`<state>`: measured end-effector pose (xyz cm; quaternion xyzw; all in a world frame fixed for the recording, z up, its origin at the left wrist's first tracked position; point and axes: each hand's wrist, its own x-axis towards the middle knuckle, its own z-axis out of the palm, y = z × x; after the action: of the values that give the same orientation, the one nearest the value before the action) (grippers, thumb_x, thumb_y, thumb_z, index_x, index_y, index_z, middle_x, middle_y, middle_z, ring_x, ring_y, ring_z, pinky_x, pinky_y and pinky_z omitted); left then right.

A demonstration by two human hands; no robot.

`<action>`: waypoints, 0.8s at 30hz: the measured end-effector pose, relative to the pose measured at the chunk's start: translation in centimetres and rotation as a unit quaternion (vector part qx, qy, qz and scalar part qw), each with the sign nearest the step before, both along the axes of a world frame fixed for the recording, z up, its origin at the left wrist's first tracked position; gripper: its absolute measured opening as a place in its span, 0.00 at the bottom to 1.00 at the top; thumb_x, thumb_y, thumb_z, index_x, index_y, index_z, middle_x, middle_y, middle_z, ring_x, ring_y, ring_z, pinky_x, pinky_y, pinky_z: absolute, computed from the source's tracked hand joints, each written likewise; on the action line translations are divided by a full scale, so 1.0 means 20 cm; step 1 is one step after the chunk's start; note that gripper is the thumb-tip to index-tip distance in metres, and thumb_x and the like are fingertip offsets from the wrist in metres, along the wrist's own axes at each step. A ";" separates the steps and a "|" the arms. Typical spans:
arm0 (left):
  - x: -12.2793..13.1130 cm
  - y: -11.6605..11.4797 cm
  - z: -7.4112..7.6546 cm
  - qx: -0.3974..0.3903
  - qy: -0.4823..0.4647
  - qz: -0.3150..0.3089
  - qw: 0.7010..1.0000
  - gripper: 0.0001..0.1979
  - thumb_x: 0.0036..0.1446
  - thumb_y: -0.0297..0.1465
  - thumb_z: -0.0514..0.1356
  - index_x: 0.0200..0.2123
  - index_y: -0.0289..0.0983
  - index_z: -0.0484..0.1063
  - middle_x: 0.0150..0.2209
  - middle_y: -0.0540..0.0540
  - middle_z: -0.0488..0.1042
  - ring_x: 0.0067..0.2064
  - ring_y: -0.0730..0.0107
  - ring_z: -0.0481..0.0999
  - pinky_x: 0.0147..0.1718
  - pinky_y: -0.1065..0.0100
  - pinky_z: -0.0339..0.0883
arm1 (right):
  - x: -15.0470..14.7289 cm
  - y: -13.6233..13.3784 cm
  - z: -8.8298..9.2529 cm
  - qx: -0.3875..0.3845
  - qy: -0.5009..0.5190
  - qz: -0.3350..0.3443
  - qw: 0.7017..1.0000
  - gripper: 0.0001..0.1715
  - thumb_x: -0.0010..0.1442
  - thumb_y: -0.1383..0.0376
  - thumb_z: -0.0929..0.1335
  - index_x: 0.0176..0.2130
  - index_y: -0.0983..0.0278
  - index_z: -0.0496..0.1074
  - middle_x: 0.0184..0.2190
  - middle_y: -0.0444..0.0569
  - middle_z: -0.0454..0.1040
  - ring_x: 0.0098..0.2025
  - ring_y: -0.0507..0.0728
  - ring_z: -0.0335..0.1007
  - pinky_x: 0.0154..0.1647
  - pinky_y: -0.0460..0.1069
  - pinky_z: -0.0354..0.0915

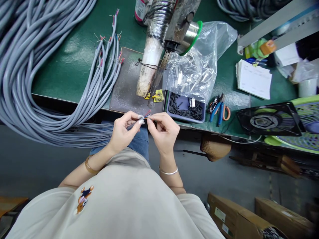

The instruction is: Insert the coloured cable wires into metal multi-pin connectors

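Beside the green workbench [67, 66], my left hand [124, 130] and right hand [164, 130] pinch thin coloured wires [148, 114]; I seem to be separating them, which calls for light fingertips next.

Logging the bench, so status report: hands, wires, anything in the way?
Left hand and right hand pinching colored wires. Wire tips pointing toward dark board. Nothing visibly blocking.

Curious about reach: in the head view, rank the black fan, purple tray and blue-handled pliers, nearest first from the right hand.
1. Purple tray, ahead and right.
2. Blue-handled pliers, right of tray.
3. Black fan, farther right.
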<state>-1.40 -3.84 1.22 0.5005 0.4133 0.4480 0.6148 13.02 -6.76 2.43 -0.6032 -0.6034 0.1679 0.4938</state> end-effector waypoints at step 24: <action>0.00 -0.02 -0.06 0.151 0.081 0.004 0.985 0.02 0.63 0.28 0.61 0.38 0.35 0.74 0.33 0.48 0.77 0.31 0.75 0.76 0.33 0.74 0.71 | 0.00 0.01 0.00 -0.060 0.096 -0.001 0.994 0.07 0.62 0.64 0.71 0.31 0.62 0.73 0.27 0.39 0.69 0.20 0.44 0.47 0.21 0.46 0.48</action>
<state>-1.37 -4.24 0.06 0.6205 0.3913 0.4654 0.4953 13.03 -6.61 2.33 -0.6132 -0.5413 0.2604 0.5130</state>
